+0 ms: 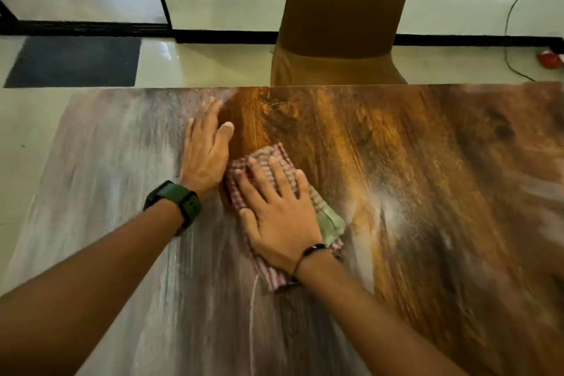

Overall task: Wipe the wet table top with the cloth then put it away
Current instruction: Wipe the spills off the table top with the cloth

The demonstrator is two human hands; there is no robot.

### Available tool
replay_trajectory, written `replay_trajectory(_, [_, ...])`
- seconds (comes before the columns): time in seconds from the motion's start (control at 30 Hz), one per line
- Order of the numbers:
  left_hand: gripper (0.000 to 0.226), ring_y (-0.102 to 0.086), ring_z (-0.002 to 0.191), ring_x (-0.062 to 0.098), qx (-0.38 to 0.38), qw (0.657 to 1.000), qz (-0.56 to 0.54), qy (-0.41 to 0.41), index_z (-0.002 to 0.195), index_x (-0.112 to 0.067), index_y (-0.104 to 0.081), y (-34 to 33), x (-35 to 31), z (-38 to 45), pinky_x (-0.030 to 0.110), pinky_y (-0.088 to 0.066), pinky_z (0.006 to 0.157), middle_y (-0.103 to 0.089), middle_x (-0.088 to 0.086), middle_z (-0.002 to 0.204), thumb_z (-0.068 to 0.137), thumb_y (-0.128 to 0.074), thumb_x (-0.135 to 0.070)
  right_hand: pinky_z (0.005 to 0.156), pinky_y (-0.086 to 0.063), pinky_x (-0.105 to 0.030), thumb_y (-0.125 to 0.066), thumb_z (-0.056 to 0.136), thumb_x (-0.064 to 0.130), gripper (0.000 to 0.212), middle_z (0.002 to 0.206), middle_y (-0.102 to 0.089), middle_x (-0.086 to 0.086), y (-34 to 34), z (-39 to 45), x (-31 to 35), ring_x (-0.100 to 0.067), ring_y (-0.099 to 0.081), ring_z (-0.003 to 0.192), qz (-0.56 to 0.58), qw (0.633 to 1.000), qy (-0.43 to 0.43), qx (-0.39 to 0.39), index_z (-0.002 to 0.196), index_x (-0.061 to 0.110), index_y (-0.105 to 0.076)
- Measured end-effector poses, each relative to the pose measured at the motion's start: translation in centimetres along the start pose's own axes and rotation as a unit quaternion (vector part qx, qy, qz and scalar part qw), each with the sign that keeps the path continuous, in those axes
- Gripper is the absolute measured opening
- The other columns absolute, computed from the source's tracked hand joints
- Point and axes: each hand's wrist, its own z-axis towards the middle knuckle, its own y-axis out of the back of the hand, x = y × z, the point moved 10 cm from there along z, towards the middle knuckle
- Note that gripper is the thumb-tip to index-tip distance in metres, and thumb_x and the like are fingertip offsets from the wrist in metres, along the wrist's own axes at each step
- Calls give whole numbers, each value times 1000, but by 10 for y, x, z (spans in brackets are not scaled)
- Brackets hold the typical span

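Observation:
A glossy wood-grain table top (427, 177) fills the lower view, with pale wet streaks across its left half and near the middle. A red-and-white checked cloth (329, 220) with a greenish part lies bunched on the table near the centre. My right hand (274, 210) lies flat on the cloth with fingers spread, pressing it down. My left hand (207, 149), with a dark watch at the wrist, rests palm down on the bare table just left of the cloth, fingers pointing to the far edge.
A chair with a brown cover (341, 9) stands against the table's far edge. A dark mat (76, 61) lies on the pale floor at the left. A thin cable (509, 24) and a red object (551, 59) are at the far right by the wall.

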Motion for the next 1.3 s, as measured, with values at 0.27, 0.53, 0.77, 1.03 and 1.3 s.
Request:
replay_trajectory(0.27, [61, -19, 140, 17, -2, 999, -19, 30, 144, -19, -26, -2, 5, 3, 48, -14, 115, -24, 3, 153, 87, -28, -42, 113, 6, -56, -16, 96, 47, 58, 159, 6, 5, 22, 21, -145, -26, 9, 146, -21, 977, -211, 6, 150, 33, -2])
replay_trajectory(0.53, [43, -47, 116, 13, -36, 996, -77, -8, 126, -14, -50, 64, 0, -19, 37, -38, 103, -51, 1, 128, 92, -33, -35, 112, -8, -60, -21, 93, 44, 59, 157, -19, 0, -13, -13, 62, -32, -14, 144, -33, 994, 103, 12, 150, 27, -22])
replay_trajectory(0.77, [66, -33, 133, 26, -2, 996, 88, -18, 131, -8, -46, 112, 59, -77, 46, -22, 112, -41, 12, 141, 84, -25, -50, 111, -14, -52, -6, 95, 53, 57, 155, -25, 4, -1, -15, 17, -23, -17, 143, -59, 992, 104, 28, 148, 36, -15])
replay_trajectory(1.03, [65, -31, 131, 11, -56, 998, -23, 2, 137, -15, -35, 125, 67, -80, 25, -23, 108, -36, -2, 142, 81, -32, -49, 114, 7, -55, -20, 100, 41, 55, 160, 7, 4, -1, 167, 16, -25, 9, 146, -29, 996, -74, 29, 151, 33, -1])
replay_trajectory(1.3, [66, -27, 129, 3, -75, 994, -65, 35, 139, -12, -31, 136, 70, -85, 19, -20, 107, -32, -7, 139, 82, -36, -46, 113, 4, -52, -7, 88, 48, 63, 159, -2, 7, -18, 76, 106, -21, 2, 146, -67, 978, 188, 62, 150, 35, -7])
